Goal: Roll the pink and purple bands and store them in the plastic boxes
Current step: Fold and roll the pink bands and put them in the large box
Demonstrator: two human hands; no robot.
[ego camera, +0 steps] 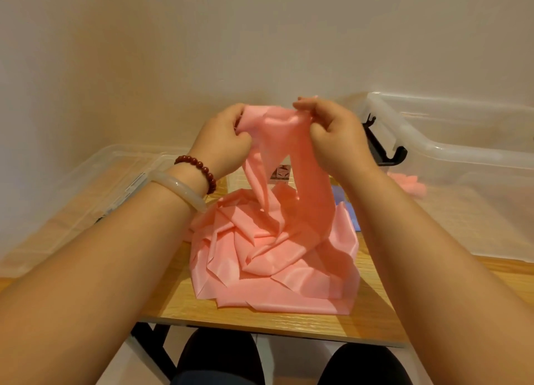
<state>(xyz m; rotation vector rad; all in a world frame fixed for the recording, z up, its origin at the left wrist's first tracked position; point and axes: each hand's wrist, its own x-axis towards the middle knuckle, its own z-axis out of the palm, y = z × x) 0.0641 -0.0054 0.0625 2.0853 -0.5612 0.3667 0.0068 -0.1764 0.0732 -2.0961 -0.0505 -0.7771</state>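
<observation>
Pink band end gripped in both hands, roll not yet started.
The end is pinched by the left hand and right hand, held close together above the middle of the table, probably so the strip is spread flat for the first turn. The rest is heaped toward the front edge, free to feed upward. The left plastic box and right plastic box are set at the table's side edges, within reach for storing. A purple patch is half hidden behind the heap.
</observation>
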